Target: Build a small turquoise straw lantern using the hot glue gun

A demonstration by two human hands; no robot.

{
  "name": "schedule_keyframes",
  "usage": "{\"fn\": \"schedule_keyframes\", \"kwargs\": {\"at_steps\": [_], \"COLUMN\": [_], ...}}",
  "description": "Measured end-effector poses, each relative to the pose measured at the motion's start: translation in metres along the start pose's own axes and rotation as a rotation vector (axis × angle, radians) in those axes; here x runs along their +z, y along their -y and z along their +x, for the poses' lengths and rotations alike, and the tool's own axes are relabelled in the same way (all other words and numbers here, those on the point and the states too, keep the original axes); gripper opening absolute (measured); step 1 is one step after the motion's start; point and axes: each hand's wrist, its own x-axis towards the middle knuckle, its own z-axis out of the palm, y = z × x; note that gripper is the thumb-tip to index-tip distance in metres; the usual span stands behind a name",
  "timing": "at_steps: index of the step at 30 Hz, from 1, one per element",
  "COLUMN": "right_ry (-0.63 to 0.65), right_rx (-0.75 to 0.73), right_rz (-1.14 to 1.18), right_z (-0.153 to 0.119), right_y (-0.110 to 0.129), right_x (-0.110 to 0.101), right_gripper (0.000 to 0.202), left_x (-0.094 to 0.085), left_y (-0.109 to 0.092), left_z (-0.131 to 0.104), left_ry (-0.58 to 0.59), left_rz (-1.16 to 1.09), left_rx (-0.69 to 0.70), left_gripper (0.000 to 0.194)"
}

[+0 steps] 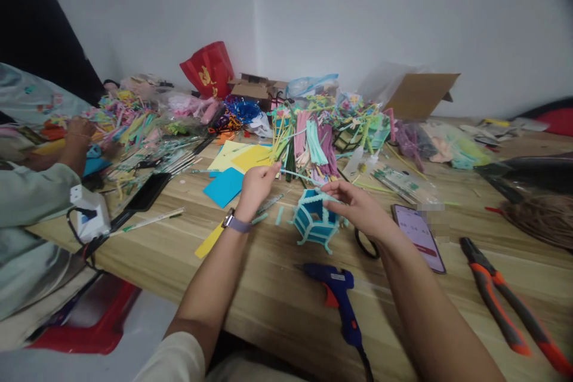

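A pale mint pipe cleaner [299, 175] stretches between my two hands above the table. My left hand [259, 190], with a watch on its wrist, pinches one end between thumb and fingertip. At the other end, the fingers of my right hand [358, 206] are closed on the same pipe cleaner. Just below stands a small six-sided basket-like frame [311, 224], edged in mint pipe cleaner with blue panels and little curled feet. My right hand overlaps its upper right side; whether it touches the frame I cannot tell. Short cut mint pieces [279, 215] lie left of the frame.
A blue glue gun [333, 280] lies in front, its cord running to the near edge. Pliers [492, 292] and a phone [418, 236] lie right. Blue card [224, 187] is at left; bundled pipe cleaners [308, 137] fill the back. A co-worker's hand [80, 128] is far left.
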Motion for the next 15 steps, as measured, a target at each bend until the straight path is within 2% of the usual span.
{"fn": "schedule_keyframes", "kwargs": {"at_steps": [3, 6, 7, 10, 15], "right_ry": [0.002, 0.010, 0.012, 0.022, 0.035], "right_rx": [-0.011, -0.024, -0.024, -0.007, 0.015], "right_rz": [0.008, 0.010, 0.009, 0.023, 0.078], "right_z": [0.000, 0.001, 0.001, 0.001, 0.000], "right_y": [0.000, 0.000, -0.001, -0.001, 0.001], "right_x": [0.000, -0.001, -0.001, -0.001, -0.002], "right_gripper": [0.028, 0.029, 0.029, 0.031, 0.033], "left_x": [0.002, 0.008, 0.012, 0.024, 0.043], "left_y": [0.013, 0.024, 0.027, 0.032, 0.034], "left_z": [-0.006, -0.021, -0.027, -0.044, -0.057], "left_ry": [0.111, 0.272, 0.341, 0.440, 0.450], "left_rz": [0.193, 0.348, 0.383, 0.440, 0.477], "left_rx": [0.018, 0.066, 0.053, 0.024, 0.025], "left_gripper": [0.044, 0.015, 0.012, 0.008, 0.023]}}
